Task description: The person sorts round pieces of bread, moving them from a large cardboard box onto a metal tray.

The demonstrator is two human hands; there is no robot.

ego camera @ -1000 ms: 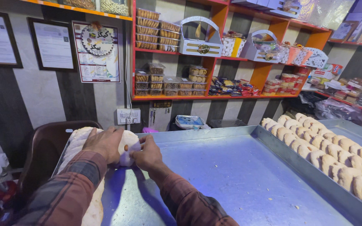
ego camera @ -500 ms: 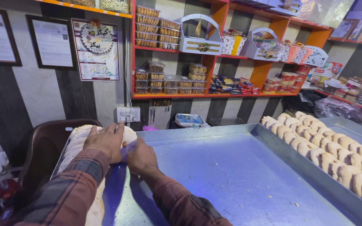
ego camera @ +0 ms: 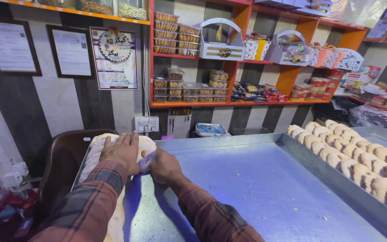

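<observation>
Both hands have shifted only a little over the last second: they stay pressed together at the near edge of the big pale mound of soft dough [ego camera: 96,154], and the right hand, which earlier lay slightly lower, now sits tight against the left.

This dough mass lies along the left end of the long grey sheet-metal table [ego camera: 265,188], spilling toward its left edge beside a dark brown moulded chair [ego camera: 63,161]. It probably sits there so that pieces can be taken from it while the middle of the metal stays free for working.

The left hand [ego camera: 122,152] lies palm down on top of the mound, fingers together and stretched forward, apparently holding the mass steady. The right hand [ego camera: 165,166] is curled at the dough's right edge, its fingers closed around a small light lump [ego camera: 146,161] that bulges between the two hands. Both forearms, in red and grey checked sleeves, reach forward and leftward from the lower edge of the view, wrists low to the metal.

Along the right, a shallow raised metal tray [ego camera: 337,179] holds rows of pale shaped dough pieces [ego camera: 359,166], packed touching one another, well apart from the hands.
</observation>
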